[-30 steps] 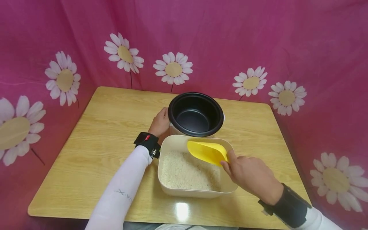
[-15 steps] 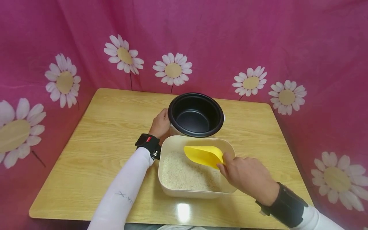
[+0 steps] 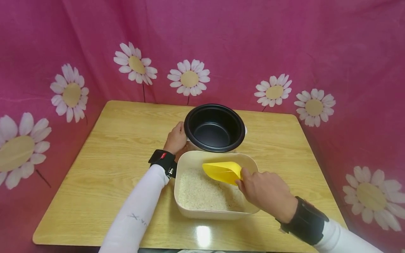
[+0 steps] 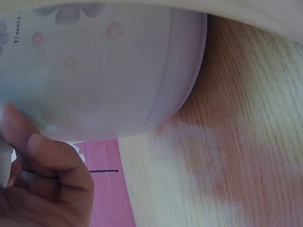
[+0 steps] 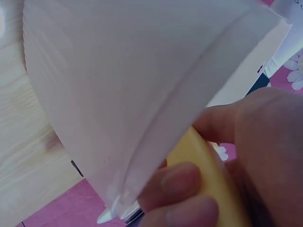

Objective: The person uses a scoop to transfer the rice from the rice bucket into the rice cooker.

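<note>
My right hand (image 3: 265, 191) grips the handle of a yellow scoop (image 3: 223, 171). The scoop's blade overlaps the rice (image 3: 205, 191) inside a cream rectangular tub (image 3: 216, 213); a few grains show in it. In the right wrist view, fingers (image 5: 182, 182) wrap the yellow handle beside the tub's outer wall (image 5: 118, 85). Behind the tub stands a rice cooker with a black inner pot (image 3: 211, 133), its bottom bare. My left hand (image 3: 176, 138) holds the cooker's left side; in the left wrist view its fingers (image 4: 61, 161) curl at a pale handle next to the flower-printed body (image 4: 109, 71).
A light wooden table (image 3: 110, 165) with rounded corners carries everything. Pink cloth with white daisies (image 3: 221, 42) closes off the back and both sides. The tub's rear rim lies right in front of the cooker.
My right hand has moved slightly left and down with the scoop, which now sits lower in the tub. The left hand stays at the cooker. The head view has tilted up a little.
</note>
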Action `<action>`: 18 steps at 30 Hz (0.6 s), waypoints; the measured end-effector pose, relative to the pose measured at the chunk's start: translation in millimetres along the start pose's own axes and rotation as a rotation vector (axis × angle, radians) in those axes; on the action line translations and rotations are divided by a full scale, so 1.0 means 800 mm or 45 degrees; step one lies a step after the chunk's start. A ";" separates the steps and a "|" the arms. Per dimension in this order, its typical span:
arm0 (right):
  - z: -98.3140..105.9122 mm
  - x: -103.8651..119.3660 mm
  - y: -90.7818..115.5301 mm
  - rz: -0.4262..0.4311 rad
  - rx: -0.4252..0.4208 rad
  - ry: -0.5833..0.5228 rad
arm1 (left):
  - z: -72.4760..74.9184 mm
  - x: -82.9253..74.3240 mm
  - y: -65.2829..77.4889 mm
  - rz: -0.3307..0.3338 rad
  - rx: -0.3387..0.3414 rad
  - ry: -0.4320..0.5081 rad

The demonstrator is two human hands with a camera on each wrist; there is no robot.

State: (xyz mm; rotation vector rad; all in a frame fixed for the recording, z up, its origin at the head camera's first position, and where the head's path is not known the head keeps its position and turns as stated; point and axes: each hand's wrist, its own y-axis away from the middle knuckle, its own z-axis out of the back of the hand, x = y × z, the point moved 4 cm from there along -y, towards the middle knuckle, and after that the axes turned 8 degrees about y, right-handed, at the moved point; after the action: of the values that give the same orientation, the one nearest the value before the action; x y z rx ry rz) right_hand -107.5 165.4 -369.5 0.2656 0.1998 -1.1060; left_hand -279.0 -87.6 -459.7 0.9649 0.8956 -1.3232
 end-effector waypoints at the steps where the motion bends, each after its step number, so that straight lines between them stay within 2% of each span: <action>1: 0.000 0.001 -0.001 -0.008 0.012 -0.001 | 0.000 0.000 0.000 0.002 0.003 0.005; 9: 0.000 0.013 -0.009 -0.035 0.097 -0.028 | 0.000 -0.003 0.003 0.006 0.007 0.010; 18: -0.008 0.028 -0.016 0.027 -0.022 0.050 | 0.001 0.000 0.001 0.017 0.012 0.028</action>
State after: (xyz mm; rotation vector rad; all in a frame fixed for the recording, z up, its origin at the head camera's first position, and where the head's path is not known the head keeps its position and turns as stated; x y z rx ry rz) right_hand -109.5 142.6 -383.3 0.2738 0.2412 -1.0781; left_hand -277.9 -87.9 -459.3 0.9926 0.8986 -1.3085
